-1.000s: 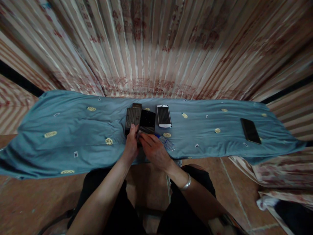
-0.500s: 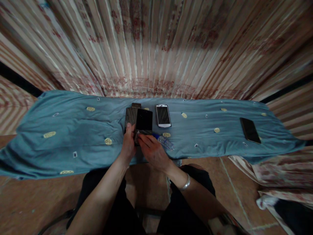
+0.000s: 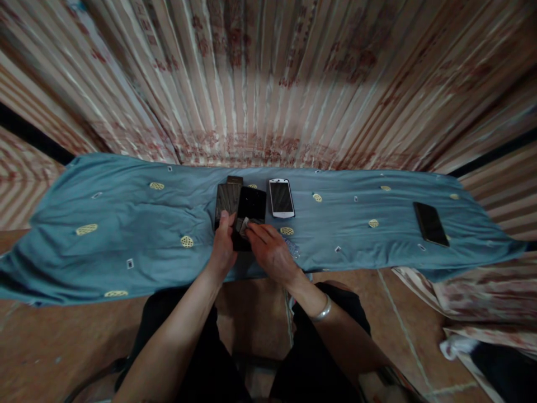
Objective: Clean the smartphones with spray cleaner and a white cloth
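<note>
Left hand (image 3: 224, 246): black device (image 3: 252, 200) gripped.
Right hand (image 3: 272, 252): pale wad (image 3: 244, 226) pinched over the device.
Clear bottle (image 3: 292, 248): partly hidden, contents cannot be told.

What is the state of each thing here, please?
Black phone: held in left hand, screen dark.
Left hand: closed on black phone.
Right hand: pinching pale wad.
Pale wad: pinched.
Reflective dark slab: flat, partly covered.
Small dark object: partly hidden.
White phone: screen up, dark.
Far-right dark device: flat, apart.
Clear plastic item: mostly hidden.
Blue cloth: spread, wrinkled.
Silver bracelet: on right wrist.
</note>
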`<state>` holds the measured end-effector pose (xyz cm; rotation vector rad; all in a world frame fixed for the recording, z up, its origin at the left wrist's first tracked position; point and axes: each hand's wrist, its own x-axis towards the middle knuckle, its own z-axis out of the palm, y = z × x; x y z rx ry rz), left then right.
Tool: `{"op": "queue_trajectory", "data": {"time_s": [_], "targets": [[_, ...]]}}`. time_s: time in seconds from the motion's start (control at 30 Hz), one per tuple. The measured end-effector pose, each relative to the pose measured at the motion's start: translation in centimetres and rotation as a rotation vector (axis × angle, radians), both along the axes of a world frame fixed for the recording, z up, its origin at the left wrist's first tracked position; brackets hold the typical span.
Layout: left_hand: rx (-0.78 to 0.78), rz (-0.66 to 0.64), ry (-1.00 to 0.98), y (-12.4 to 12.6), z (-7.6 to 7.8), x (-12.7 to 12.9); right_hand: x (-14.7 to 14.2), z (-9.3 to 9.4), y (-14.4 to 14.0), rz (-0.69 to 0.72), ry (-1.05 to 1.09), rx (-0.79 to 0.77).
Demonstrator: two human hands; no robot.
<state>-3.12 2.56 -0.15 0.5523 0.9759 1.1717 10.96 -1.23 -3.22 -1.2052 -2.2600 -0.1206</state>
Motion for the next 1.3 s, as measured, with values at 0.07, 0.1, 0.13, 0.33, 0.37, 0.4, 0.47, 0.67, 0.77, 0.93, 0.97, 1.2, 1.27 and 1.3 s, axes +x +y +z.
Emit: {"op": "queue_trajectory", "data": {"time_s": [0.07, 0.1, 0.13, 0.33, 0.37, 0.4, 0.47, 0.67, 0.77, 0.93, 0.97, 1.2, 1.27, 1.3], "targets": [[0.006, -0.013, -0.003, -0.1, -0.1, 0.1, 0.1, 0.0, 0.1, -0.005, 0.002, 0.004], [0.009, -0.015, -0.003, -0.1, -0.1, 0.1, 0.1, 0.0, 0.1, -0.004, 0.002, 0.009], [0.012, -0.016, -0.003, -0.1, -0.1, 0.1, 0.1, 0.1, 0.0, -0.006, 0.000, 0.017], [0.003, 0.052, 0.005, 0.3, -0.3, -0.3, -0.3, 0.2, -0.3, 0.026, -0.024, 0.024], [0.000, 0.066, 0.004, 0.4, -0.3, -0.4, -0.4, 0.2, -0.4, 0.037, -0.021, 0.024], [0.000, 0.075, 0.002, 0.5, -0.3, -0.4, -0.4, 0.2, -0.5, 0.046, -0.017, 0.026], [0.007, 0.083, 0.005, 0.7, -0.3, -0.6, -0.5, 0.2, -0.6, 0.056, -0.012, 0.030], [0.025, 0.080, 0.034, 0.8, -0.4, -1.0, -0.5, 0.0, -0.8, 0.071, -0.003, 0.003], [0.032, 0.060, 0.050, 0.7, -0.4, -0.9, -0.2, 0.0, -0.7, 0.076, -0.009, -0.041], [0.033, 0.020, 0.028, 0.3, 0.1, -0.4, 0.5, 0.1, -0.2, 0.022, -0.005, -0.068], [0.032, 0.014, 0.022, 0.2, 0.2, -0.3, 0.6, 0.1, -0.1, 0.007, 0.000, -0.066], [0.001, 0.027, -0.013, 0.2, 0.6, -0.3, 0.7, 0.1, 0.0, -0.005, -0.006, -0.073], [-0.008, 0.056, -0.011, 0.3, 0.6, -0.4, 0.5, 0.1, -0.2, 0.013, -0.028, -0.044], [-0.008, 0.073, -0.009, 0.4, 0.6, -0.5, 0.5, 0.1, -0.3, 0.024, -0.037, -0.030]]}}
